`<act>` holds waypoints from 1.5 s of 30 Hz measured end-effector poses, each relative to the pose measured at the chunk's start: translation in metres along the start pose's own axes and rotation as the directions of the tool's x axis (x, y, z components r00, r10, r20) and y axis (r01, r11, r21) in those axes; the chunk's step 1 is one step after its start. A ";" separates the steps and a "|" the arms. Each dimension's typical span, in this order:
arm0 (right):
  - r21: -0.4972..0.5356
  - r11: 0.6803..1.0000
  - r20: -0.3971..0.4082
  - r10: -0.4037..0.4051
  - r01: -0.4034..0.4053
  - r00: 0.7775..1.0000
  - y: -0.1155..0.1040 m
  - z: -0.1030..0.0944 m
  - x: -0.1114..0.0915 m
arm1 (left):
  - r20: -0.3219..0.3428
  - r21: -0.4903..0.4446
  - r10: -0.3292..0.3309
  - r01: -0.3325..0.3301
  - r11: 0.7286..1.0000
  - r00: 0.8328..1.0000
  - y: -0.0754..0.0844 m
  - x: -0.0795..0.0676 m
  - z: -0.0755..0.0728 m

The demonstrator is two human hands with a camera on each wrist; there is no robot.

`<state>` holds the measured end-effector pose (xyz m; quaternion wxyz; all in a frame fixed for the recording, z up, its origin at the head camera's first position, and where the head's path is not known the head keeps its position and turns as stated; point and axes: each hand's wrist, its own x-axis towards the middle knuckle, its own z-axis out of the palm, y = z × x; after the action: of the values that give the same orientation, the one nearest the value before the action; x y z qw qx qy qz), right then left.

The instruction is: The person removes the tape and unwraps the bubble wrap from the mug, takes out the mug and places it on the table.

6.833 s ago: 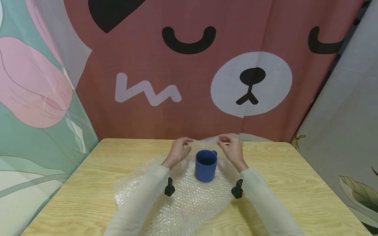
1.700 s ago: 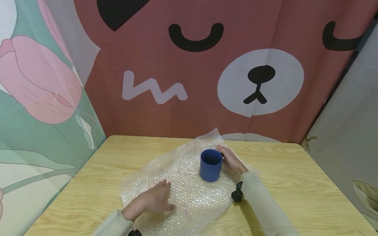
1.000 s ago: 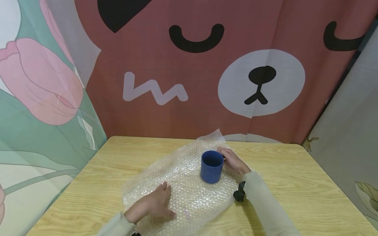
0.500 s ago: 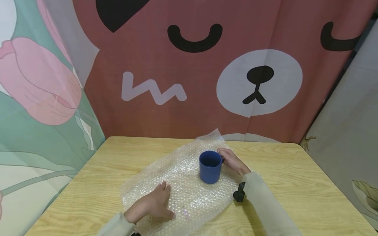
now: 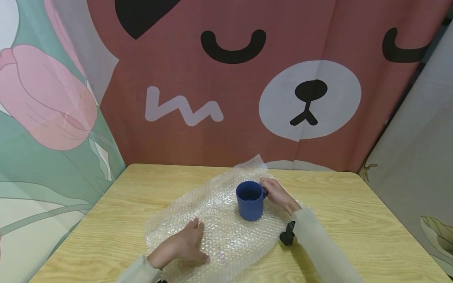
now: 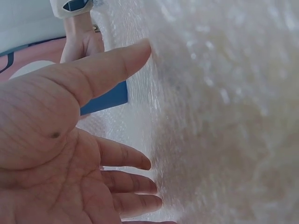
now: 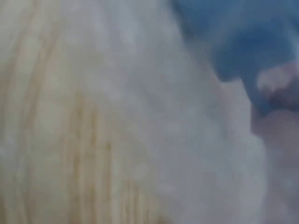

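Observation:
A blue mug (image 5: 250,206) stands upright on a sheet of bubble wrap (image 5: 219,220), its open top facing up. My right hand (image 5: 277,194) grips the mug's handle from the right side. In the right wrist view, which is blurred, fingers (image 7: 280,128) wrap the handle of the blue mug (image 7: 252,42). My left hand (image 5: 187,243) lies over the near left part of the wrap, fingers straight and thumb spread. Its fingertips (image 6: 140,161) meet the wrap's surface in the left wrist view, with the palm turned partly to the camera.
The wrap lies askew on a light wood table (image 5: 354,220), one far corner lifted up at the table's back edge. Behind the table hangs a brown bear-print curtain (image 5: 184,145). Printed cloths also hang on both sides. A small black camera (image 5: 287,234) is strapped on the right wrist.
Earlier both hands were at the wrap's far edge; since then the right has taken the mug's handle and the left has come down near left. Lately the mug has shifted slightly left, turning a little.

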<state>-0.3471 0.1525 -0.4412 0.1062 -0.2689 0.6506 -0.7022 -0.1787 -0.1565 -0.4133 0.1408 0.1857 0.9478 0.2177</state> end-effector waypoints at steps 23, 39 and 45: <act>0.078 0.996 -0.339 -0.007 0.035 0.941 -0.040 0.025 -0.011 | -0.037 -0.018 0.017 -0.018 1.000 0.999 -0.013 0.000 -0.006; 0.206 0.969 -0.532 -0.005 0.136 0.847 -0.084 0.014 -0.041 | -0.058 0.019 -0.044 0.045 0.999 0.997 -0.016 -0.002 -0.008; 0.231 0.953 -0.594 -0.023 0.197 0.804 -0.094 0.006 -0.053 | -0.061 0.016 -0.020 0.021 1.000 0.998 -0.015 -0.008 -0.007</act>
<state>-0.2808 0.1858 -0.3623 -0.1032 -0.0597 0.5283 -0.8407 -0.1785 -0.1742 -0.4130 0.1128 0.1705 0.9552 0.2139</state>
